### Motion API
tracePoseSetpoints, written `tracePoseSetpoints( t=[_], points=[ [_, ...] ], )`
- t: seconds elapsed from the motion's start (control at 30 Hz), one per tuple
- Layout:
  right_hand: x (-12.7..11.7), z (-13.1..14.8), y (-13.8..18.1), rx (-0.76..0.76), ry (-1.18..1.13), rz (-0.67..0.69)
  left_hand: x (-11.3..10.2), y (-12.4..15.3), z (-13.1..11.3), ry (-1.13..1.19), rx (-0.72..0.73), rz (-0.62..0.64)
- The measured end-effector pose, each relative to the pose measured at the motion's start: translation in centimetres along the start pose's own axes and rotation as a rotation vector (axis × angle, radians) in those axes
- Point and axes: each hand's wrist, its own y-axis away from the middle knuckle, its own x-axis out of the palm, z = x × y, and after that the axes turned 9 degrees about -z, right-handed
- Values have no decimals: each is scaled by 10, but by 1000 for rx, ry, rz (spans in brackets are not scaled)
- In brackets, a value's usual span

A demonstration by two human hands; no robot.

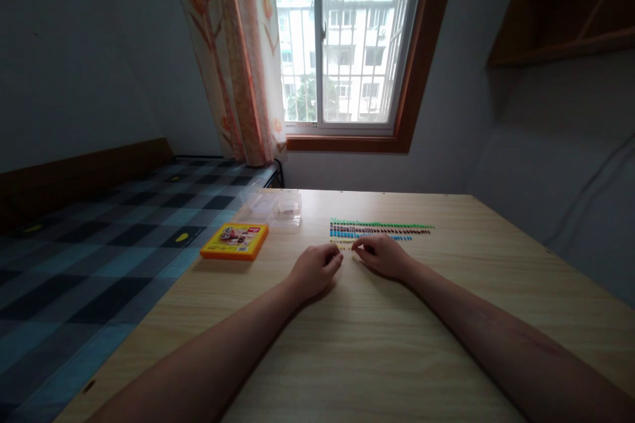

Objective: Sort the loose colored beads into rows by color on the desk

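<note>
Rows of tiny pieces lie on the wooden table, sorted by colour: a green row (381,224), a dark reddish-brown row (380,230), a blue row (347,234) and a short yellow row (343,248) nearest me. My left hand (315,271) rests by the yellow row's left end, fingers curled and thumb close against them; anything inside is hidden. Just right of it, my right hand (384,256) bends over the yellow and blue rows, thumb and fingertips close together at the yellow pieces. Whatever it may pinch is too small to make out.
Left of my hands lies a yellow-orange box (235,242) with a printed picture lid. Behind it sits a clear plastic case (270,207). A bed with a checked cover (124,264) borders the table (347,357) on the left. A window and curtain are beyond.
</note>
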Motion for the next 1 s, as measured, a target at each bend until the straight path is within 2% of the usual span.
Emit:
tracePoseSetpoints(
  t=[0.23,0.47,0.6,0.77,0.9,1.0],
  points=[
    [3,-3,0,43,-73,-77,1,-4,8,184,-82,-110],
    [2,-7,0,79,-7,-290,-1,-9,10,258,-185,-252],
    [1,-11,-1,115,-4,-349,1,-12,18,370,-294,-354],
    [1,-8,1,-57,-16,-234,4,-15,26,435,-393,-394],
    [2,-3,3,-195,-60,-138,4,-15,26,450,-391,-398],
    [2,-1,3,-239,-66,-93,4,-15,25,463,-386,-403]
  ],
)
